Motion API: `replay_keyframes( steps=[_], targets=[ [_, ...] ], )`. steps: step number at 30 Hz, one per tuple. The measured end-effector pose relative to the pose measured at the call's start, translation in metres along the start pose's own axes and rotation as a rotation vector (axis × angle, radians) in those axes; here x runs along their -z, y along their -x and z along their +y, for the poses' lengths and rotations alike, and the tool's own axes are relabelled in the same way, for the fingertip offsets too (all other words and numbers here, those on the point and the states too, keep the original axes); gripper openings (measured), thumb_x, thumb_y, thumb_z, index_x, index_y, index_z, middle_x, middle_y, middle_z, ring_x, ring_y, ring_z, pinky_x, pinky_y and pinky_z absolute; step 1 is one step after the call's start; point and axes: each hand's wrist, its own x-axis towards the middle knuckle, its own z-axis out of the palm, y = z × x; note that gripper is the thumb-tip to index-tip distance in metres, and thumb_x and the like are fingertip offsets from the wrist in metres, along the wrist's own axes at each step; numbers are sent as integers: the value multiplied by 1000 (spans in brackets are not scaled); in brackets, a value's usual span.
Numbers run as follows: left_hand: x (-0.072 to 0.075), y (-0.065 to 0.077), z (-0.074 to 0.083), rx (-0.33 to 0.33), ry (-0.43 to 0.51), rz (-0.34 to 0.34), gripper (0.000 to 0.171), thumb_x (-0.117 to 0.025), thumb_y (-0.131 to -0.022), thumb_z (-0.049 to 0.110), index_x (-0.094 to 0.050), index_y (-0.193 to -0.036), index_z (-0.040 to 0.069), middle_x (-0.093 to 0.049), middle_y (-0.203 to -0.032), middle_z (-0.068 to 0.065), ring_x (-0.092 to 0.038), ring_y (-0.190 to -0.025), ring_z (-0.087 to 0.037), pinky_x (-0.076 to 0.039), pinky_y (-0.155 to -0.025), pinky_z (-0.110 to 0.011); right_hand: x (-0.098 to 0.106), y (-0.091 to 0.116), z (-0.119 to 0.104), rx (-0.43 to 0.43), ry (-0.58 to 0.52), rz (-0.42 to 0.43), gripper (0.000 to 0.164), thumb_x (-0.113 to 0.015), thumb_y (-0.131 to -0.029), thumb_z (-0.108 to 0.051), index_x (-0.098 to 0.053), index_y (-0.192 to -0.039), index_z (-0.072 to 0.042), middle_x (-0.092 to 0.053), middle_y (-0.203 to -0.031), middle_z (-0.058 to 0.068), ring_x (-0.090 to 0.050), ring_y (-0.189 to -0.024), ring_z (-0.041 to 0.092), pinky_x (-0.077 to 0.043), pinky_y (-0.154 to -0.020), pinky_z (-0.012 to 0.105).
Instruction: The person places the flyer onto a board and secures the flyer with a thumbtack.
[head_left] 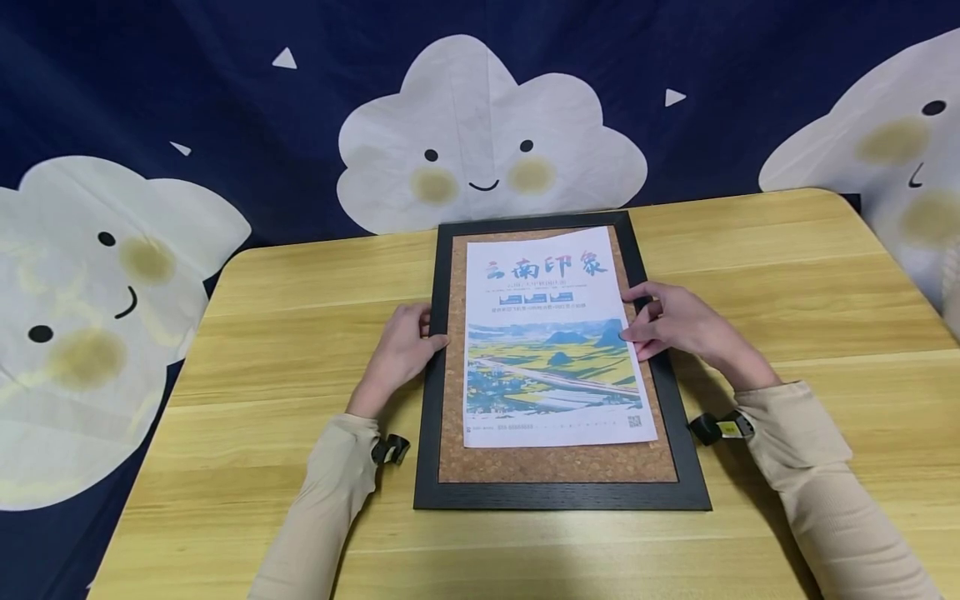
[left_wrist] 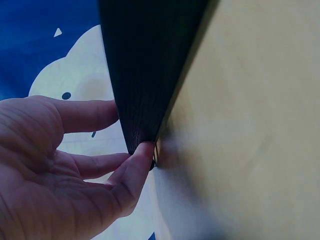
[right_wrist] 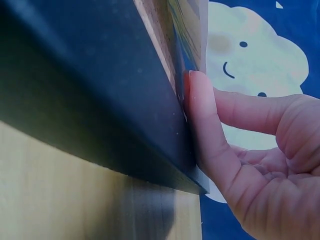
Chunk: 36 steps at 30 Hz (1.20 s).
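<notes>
A black corkboard frame [head_left: 561, 497] lies on the table, with brown cork [head_left: 555, 468] showing inside it. On the cork is a printed poster [head_left: 555, 367] of a landscape under coloured Chinese characters, slightly askew, its top right corner reaching the upper rail. My left hand [head_left: 403, 346] grips the frame's left rail, thumb on top and the other fingers at its outer side. In the left wrist view, fingers [left_wrist: 92, 117] meet the dark rail. My right hand [head_left: 678, 321] pinches the poster's right edge above the frame's right rail. The right wrist view has a fingertip [right_wrist: 200, 82] against the sheet.
The light wood table [head_left: 300, 350] has rounded back corners. Behind it hangs a dark blue cloth [head_left: 225, 50] with smiling white clouds. Black wrist straps [head_left: 390, 450] sit at both sleeve cuffs, close to the frame's sides.
</notes>
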Motion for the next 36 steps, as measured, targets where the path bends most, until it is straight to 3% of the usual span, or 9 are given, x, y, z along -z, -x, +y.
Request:
replay_keyframes(
  steps=[19, 25, 29, 31, 33, 36],
  targets=[
    [0, 0, 2, -6, -3, 2, 59, -65, -100, 10, -42, -150, -10, -48, -140, -27, -51, -121, -37, -44, -104, -49, 3, 4, -2, 12, 50, -2, 62, -69, -97, -1, -37, -149, 12, -64, -85, 17, -71, -68, 27, -61, -66, 38],
    [0, -1, 2, -8, -13, 5, 60, -65, -100, 11, -42, -151, -10, -48, -139, -27, -51, -120, -37, -44, -104, -50, 5, 7, -6, 82, 191, 65, 52, -71, -98, -9, -50, -142, 9, -67, -88, 15, -71, -76, 26, -60, -68, 34],
    [-1, -1, 3, -5, -59, 7, 58, -65, -101, 12, -42, -151, -9, -49, -136, -25, -51, -115, -35, -45, -100, -49, 2, 11, -11, 167, 378, 117, 47, -75, -96, -17, -59, -135, 5, -69, -107, 19, -67, -97, 32, -54, -81, 44],
    [-2, -1, 4, 0, -90, 2, 58, -65, -102, 13, -43, -151, -8, -50, -134, -24, -51, -112, -35, -46, -98, -48, -1, 13, -13, 203, 479, 99, 54, -78, -95, -21, -57, -138, 5, -63, -123, 24, -60, -110, 38, -49, -88, 52],
    [-1, 0, 4, -3, -121, -1, 54, -63, -104, 15, -45, -149, -7, -51, -133, -24, -52, -109, -34, -47, -95, -48, -7, 15, -15, 228, 534, 52, 64, -80, -93, -21, -52, -144, 5, -51, -142, 30, -49, -129, 45, -43, -99, 61],
    [3, 1, 4, -22, -155, 23, 47, -59, -106, 17, -50, -145, -8, -52, -130, -25, -54, -107, -36, -48, -92, -49, -15, 16, -17, 241, 585, -16, 79, -82, -91, -22, -41, -154, 3, -28, -160, 32, -30, -143, 50, -34, -108, 68]
  ],
)
